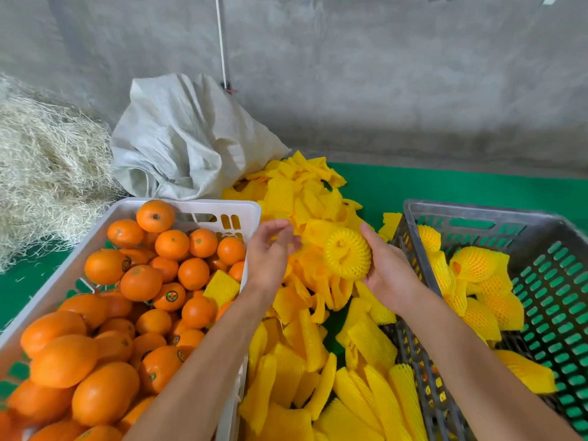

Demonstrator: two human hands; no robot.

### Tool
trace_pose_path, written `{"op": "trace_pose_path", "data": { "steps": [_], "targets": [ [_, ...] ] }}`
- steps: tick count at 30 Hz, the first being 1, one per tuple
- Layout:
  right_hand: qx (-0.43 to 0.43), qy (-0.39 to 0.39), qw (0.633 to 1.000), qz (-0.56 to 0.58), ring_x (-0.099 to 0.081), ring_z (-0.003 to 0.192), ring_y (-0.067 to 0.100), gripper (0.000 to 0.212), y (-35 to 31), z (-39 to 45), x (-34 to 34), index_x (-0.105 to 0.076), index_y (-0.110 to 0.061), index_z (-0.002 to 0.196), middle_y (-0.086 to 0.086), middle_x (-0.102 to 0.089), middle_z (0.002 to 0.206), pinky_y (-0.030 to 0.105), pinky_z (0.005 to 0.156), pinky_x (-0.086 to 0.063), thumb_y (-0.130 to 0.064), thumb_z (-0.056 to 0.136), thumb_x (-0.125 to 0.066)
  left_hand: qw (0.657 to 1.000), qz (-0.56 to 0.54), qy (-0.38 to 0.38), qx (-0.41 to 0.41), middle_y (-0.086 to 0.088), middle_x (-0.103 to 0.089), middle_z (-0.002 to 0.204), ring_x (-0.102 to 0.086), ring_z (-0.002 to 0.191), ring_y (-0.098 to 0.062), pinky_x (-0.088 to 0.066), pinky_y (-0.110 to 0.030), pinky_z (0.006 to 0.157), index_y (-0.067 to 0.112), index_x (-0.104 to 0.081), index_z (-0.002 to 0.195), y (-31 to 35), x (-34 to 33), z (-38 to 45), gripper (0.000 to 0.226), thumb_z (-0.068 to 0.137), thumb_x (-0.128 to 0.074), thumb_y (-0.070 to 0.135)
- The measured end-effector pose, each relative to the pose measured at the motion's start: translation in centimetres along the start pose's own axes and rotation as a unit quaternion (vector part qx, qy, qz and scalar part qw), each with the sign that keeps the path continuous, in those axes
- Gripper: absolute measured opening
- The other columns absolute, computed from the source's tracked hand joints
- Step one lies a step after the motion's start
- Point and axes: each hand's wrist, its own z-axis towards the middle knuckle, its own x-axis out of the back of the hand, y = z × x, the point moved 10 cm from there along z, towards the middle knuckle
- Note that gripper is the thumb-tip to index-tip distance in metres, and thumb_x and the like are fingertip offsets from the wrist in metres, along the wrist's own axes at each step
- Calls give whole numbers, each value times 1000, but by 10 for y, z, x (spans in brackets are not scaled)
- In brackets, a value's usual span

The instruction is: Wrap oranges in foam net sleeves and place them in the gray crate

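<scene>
right hand point(386, 270) cradles wrapped orange point(347, 253) (opening camera-ward).

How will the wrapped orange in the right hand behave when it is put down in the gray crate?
The wrapped orange is round, so it may roll. Its ribbed foam net probably grips and cushions it. The gray crate already holds wrapped ones, which should stop it.

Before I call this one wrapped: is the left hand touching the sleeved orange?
Apart. The head view shows the left hand open with loose sleeves visible between it and the sleeved orange, which the right hand holds.
</scene>
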Motion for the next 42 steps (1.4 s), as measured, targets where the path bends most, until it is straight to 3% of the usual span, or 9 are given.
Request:
{"op": "trace_pose_path", "data": {
  "steps": [4, 6, 9, 13, 19, 25, 34, 39, 42],
  "targets": [
    [21, 10, 1000, -12, -69, 114, 20, 53, -1, 4, 4, -58, -16, 138, 5, -72, 126, 40, 96, -56, -44, 94, -67, 923, 257, 129, -255, -1, -67, 110, -67, 99, -16, -53, -20, 77, 15, -64, 111, 74, 55, 7, 17, 100, -55, 7],
    [22, 8, 1000, -18, -68, 116, 21, 55, 1, 6, 2, -58, -17, 137, 5, -71, 128, 44, 104, -52, -46, 92, -67, 897, 355, 155, -211, -7, -64, 119, -63, 108, -23, -51, -26, 85, 11, -62, 119, 62, 86, 23, 26, 95, -56, 1],
    [21, 0, 999, -36, -69, 114, 20, 49, 3, 7, -2, -60, -18, 133, 4, -72, 124, 44, 103, -52, -45, 93, -66, 832, 550, 51, -57, -16, -49, 143, -46, 132, -37, -46, -48, 105, 8, -52, 140, 1, 99, 47, 48, 93, -66, 7],
    [23, -11, 999, -43, -73, 106, 16, 33, 5, 8, -5, -67, -22, 118, 1, -77, 115, 34, 86, -58, -43, 93, -68, 735, 674, -57, -41, -12, -39, 145, -47, 130, -37, -52, -50, 90, 19, -48, 144, -32, 86, 56, 52, 96, -67, 25],
    [28, -6, 999, -44, -72, 109, 17, 35, 2, 11, 0, -65, -23, 122, 0, -76, 116, 39, 97, -55, -44, 93, -68, 681, 731, -39, 18, -22, -41, 146, -56, 126, -43, -53, -52, 91, 7, -35, 148, -38, 92, 80, 61, 99, -62, 32],
    [45, -11, 997, -53, -74, 104, 15, 26, -4, 8, -3, -69, -24, 111, -1, -78, 111, 37, 92, -57, -44, 94, -67, 711, 703, -17, -13, -22, -58, 129, -62, 115, -43, -55, -52, 87, 9, -39, 142, -34, 93, 84, 54, 98, -64, 31],
    [49, -13, 996, -72, -75, 98, 10, 26, -4, 5, -6, -68, -27, 110, -4, -78, 108, 29, 78, -58, -47, 93, -67, 901, 349, 173, -191, -3, -51, 146, -57, 128, -28, -52, -45, 104, 18, -29, 156, 73, 82, 22, 92, 85, -69, 60],
    [64, 7, 995, -82, -75, 98, 10, 31, -8, 0, -5, -68, -27, 115, -5, -79, 107, 31, 79, -58, -50, 95, -63, 990, 127, 2, -66, -7, -72, 99, -75, 71, -26, -58, -29, 60, 25, -57, 128, 57, -2, -15, 62, 76, -85, 41],
    [87, 35, 992, -88, -74, 103, 18, 35, -12, -1, 3, -69, -26, 118, 0, -78, 109, 41, 91, -58, -51, 97, -60, 989, 13, -121, 86, -1, -73, 84, -67, 66, -17, -51, -25, 59, 23, -73, 121, 7, -44, -41, 61, 66, -91, 42]
  ]
}}
